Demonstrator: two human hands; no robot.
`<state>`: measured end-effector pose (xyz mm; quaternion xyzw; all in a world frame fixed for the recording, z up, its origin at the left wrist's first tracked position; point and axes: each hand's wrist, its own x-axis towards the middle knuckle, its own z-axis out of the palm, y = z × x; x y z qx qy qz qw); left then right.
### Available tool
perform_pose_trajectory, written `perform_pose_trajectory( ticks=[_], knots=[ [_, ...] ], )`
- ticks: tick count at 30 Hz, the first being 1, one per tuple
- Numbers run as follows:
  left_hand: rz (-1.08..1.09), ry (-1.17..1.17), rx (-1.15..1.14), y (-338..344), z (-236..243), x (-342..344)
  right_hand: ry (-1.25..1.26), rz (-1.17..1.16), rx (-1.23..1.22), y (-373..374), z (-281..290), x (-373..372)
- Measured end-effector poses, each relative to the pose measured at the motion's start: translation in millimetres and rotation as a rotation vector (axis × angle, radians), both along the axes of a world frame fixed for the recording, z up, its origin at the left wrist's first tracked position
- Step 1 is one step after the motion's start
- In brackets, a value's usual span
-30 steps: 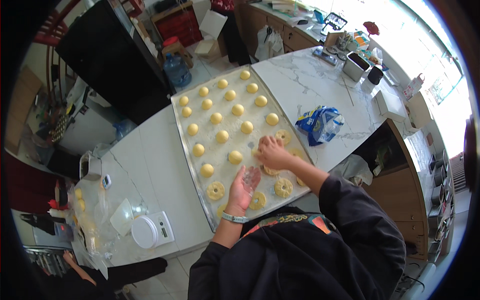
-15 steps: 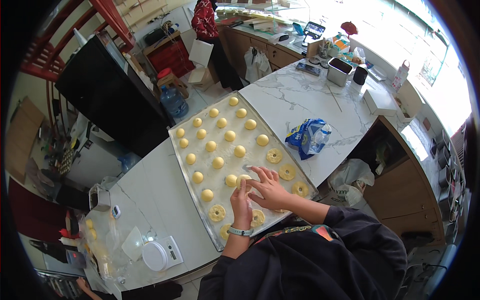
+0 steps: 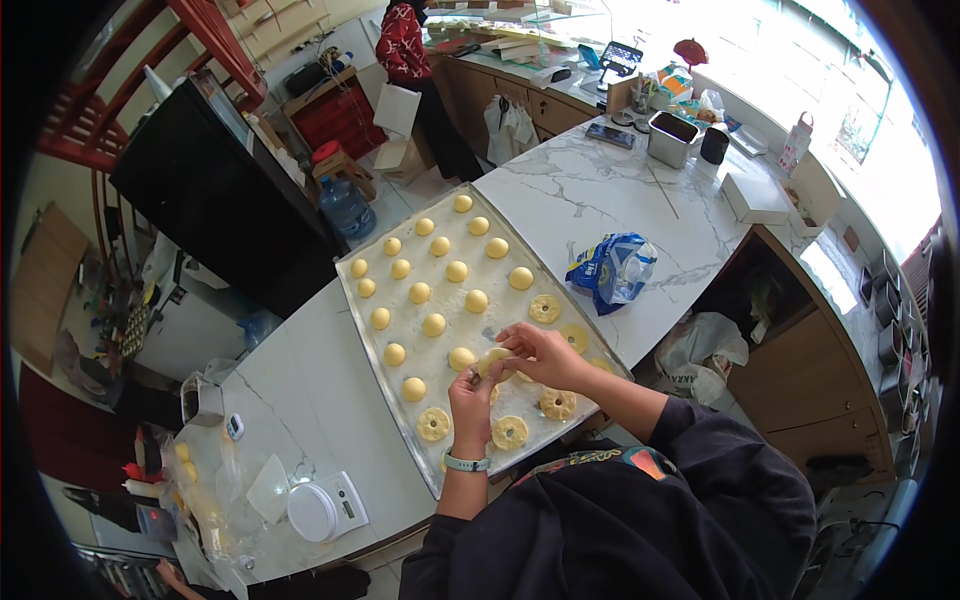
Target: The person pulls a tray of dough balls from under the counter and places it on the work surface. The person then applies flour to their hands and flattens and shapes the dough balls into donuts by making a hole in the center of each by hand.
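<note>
A small pale yellow dough piece (image 3: 492, 360) is pinched between my hands, above the lower part of a large metal tray (image 3: 447, 295). My left hand (image 3: 470, 400) grips it from below left with thumb and fingers. From the right, my right hand (image 3: 545, 356) holds its other side, fingers bent over it. Round dough balls (image 3: 520, 279) sit in rows over the tray's far and left parts. Flattened dough rings (image 3: 521, 440) with centre holes lie along its near and right sides, some partly hidden under my hands and right forearm.
Right of the tray lies a crumpled blue-and-white bag (image 3: 605, 272). A kitchen scale (image 3: 347, 503) and white round tub (image 3: 312, 512) stand at left. Farther back are a stick (image 3: 663, 192), phone (image 3: 610, 135), metal tin (image 3: 671, 138) and white box (image 3: 755, 198). A person in red (image 3: 402, 45) stands beyond.
Both hands have shifted slightly; my right hand has moved right and its fingers have curled in from more outstretched. The dough piece stays between them. A ring near my right forearm shows more fully.
</note>
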<state>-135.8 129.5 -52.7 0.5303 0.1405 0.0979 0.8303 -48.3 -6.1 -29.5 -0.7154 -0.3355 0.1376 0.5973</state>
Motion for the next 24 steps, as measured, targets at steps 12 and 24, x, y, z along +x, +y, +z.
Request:
perform_pose_trajectory(
  ticks=[12,24],
  knots=[
    [0.167,-0.05,-0.211,-2.2,2.1,-3.6,0.309,-0.012,0.075,-7.2,7.3,0.6],
    [-0.07,-0.057,-0.261,8.5,4.3,-6.3,0.027,0.002,-0.081,-9.0,30.6,-17.4]
  ],
)
